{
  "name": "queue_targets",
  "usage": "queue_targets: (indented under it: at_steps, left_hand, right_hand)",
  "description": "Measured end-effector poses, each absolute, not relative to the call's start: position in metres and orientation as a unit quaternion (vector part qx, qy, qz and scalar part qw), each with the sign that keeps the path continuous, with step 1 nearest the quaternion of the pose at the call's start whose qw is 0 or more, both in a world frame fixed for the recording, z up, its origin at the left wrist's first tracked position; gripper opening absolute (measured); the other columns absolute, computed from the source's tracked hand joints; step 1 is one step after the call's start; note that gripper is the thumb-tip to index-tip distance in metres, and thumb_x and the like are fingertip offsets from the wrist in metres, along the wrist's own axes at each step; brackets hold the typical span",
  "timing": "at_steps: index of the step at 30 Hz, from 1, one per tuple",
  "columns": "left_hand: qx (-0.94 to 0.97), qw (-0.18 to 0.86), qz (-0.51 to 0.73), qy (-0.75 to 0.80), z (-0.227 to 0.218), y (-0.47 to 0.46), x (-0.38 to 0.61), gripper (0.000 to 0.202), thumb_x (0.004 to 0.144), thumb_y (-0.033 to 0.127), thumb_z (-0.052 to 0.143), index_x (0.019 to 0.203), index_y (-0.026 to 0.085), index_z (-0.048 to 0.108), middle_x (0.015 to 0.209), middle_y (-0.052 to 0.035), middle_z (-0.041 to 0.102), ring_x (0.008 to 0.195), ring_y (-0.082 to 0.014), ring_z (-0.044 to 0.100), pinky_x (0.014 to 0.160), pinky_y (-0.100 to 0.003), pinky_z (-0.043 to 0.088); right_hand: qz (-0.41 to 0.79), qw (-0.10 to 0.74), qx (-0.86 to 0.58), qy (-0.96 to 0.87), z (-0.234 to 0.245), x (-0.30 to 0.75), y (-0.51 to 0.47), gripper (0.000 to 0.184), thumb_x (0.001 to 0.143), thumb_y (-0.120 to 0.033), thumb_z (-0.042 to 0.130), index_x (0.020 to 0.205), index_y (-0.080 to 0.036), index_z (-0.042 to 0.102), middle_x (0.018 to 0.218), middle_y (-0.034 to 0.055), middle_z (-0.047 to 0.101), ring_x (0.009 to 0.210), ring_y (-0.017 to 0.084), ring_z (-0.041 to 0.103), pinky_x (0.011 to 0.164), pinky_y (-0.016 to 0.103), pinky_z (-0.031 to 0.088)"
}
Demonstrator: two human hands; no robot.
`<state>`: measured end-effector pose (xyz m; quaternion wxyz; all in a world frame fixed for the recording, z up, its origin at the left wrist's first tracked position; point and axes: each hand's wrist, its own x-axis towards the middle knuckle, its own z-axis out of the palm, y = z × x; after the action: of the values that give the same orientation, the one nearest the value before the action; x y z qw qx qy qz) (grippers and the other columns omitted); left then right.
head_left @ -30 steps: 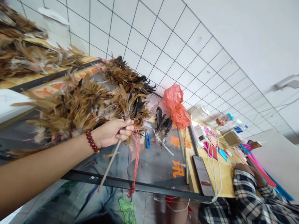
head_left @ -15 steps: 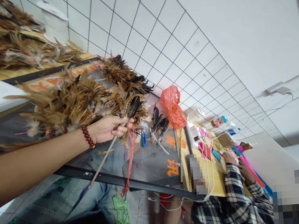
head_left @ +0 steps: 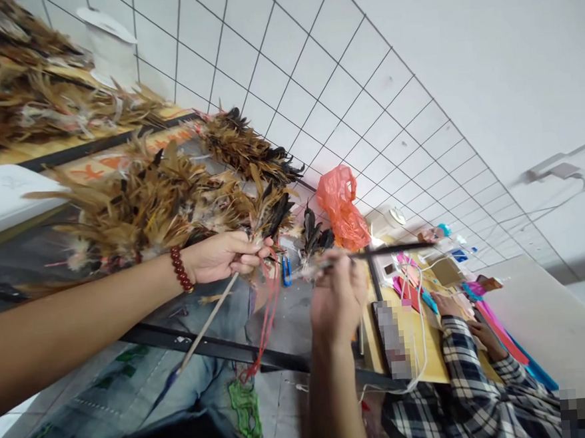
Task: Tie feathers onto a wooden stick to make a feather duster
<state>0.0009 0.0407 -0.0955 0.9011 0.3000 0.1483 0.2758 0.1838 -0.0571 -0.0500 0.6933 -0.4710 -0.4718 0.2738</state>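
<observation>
My left hand point(head_left: 229, 255), with a beaded bracelet at the wrist, pinches a thin stick point(head_left: 205, 322). Dark and brown feathers point(head_left: 273, 210) stand at the stick's upper end, and pink-red string point(head_left: 268, 314) hangs down from the fingers. My right hand point(head_left: 338, 289), blurred by motion, is closed on a long black feather point(head_left: 389, 248) that points right. Between the hands lie blue thread snips point(head_left: 287, 271) on the table. A small bunch of black feathers point(head_left: 313, 234) sits just beyond the right hand.
Heaps of brown feathers point(head_left: 136, 206) cover the table's left side, near a white box point(head_left: 10, 198). A red plastic bag point(head_left: 342, 209) rests against the wire grid point(head_left: 322, 77). At right, a person in a plaid sleeve point(head_left: 459, 347) works by white cables point(head_left: 421, 330) and coloured pieces.
My right hand has come into view from below, with a black feather in it. The left hand has shifted slightly right, still gripping the stick.
</observation>
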Motion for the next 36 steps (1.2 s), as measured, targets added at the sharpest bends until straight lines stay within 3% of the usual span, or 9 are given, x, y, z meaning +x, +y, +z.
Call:
queue_targets:
  at_steps: [5, 16, 19, 26, 31, 36]
  left_hand:
    - [0.337, 0.887, 0.272, 0.157, -0.098, 0.037, 0.002, 0.006, 0.088, 0.008, 0.057, 0.092, 0.005, 0.059, 0.072, -0.0016, 0.049, 0.052, -0.0025, 0.024, 0.042, -0.013, 0.02]
    - [0.329, 0.9, 0.251, 0.14, -0.105, 0.04, 0.007, 0.005, 0.085, 0.012, 0.061, 0.088, 0.007, 0.063, 0.071, -0.0023, 0.051, 0.047, -0.0009, 0.028, 0.04, -0.012, 0.022]
    - [0.327, 0.897, 0.26, 0.147, -0.103, 0.037, 0.007, 0.009, 0.089, 0.014, 0.058, 0.087, 0.007, 0.063, 0.07, -0.0012, 0.049, 0.045, -0.0005, 0.027, 0.039, -0.011, 0.022]
    - [0.328, 0.903, 0.245, 0.129, -0.099, 0.037, 0.002, 0.018, 0.091, 0.013, 0.052, 0.097, 0.005, 0.067, 0.069, 0.0001, 0.046, 0.043, 0.0004, 0.024, 0.037, -0.01, 0.02]
    - [0.325, 0.902, 0.245, 0.144, -0.096, 0.036, 0.002, 0.018, 0.092, 0.011, 0.05, 0.095, 0.005, 0.066, 0.067, 0.0003, 0.046, 0.043, -0.0001, 0.022, 0.037, -0.01, 0.02]
    - [0.318, 0.895, 0.258, 0.18, -0.089, 0.03, 0.002, 0.021, 0.095, 0.012, 0.044, 0.092, 0.004, 0.063, 0.066, 0.0009, 0.045, 0.044, 0.0003, 0.02, 0.038, -0.01, 0.018]
  right_hand:
    - [0.308, 0.662, -0.492, -0.474, -0.069, 0.17, 0.011, 0.029, 0.072, -0.04, 0.074, 0.076, -0.017, 0.057, 0.063, -0.0048, 0.06, 0.051, 0.009, 0.055, 0.054, 0.022, 0.046]
    - [0.194, 0.62, -0.549, -0.525, -0.08, 0.174, 0.019, 0.024, 0.084, -0.042, 0.062, 0.082, -0.018, 0.058, 0.067, -0.0031, 0.062, 0.058, 0.011, 0.061, 0.059, 0.024, 0.051]
    - [0.206, 0.618, -0.552, -0.521, -0.082, 0.174, 0.02, 0.025, 0.081, -0.042, 0.064, 0.081, -0.018, 0.058, 0.065, -0.0037, 0.061, 0.056, 0.011, 0.06, 0.057, 0.023, 0.05]
    - [0.249, 0.714, -0.493, -0.43, -0.078, 0.176, 0.021, 0.027, 0.076, -0.04, 0.068, 0.08, -0.018, 0.054, 0.072, -0.0039, 0.061, 0.052, 0.006, 0.055, 0.052, 0.02, 0.048]
    - [0.248, 0.708, -0.487, -0.448, -0.078, 0.171, 0.015, 0.023, 0.075, -0.035, 0.069, 0.079, -0.017, 0.056, 0.064, -0.0053, 0.06, 0.05, 0.007, 0.057, 0.051, 0.02, 0.048]
    - [0.274, 0.687, -0.51, -0.438, -0.083, 0.168, 0.019, 0.028, 0.07, -0.04, 0.072, 0.076, -0.018, 0.055, 0.06, -0.006, 0.059, 0.049, 0.008, 0.057, 0.05, 0.021, 0.048]
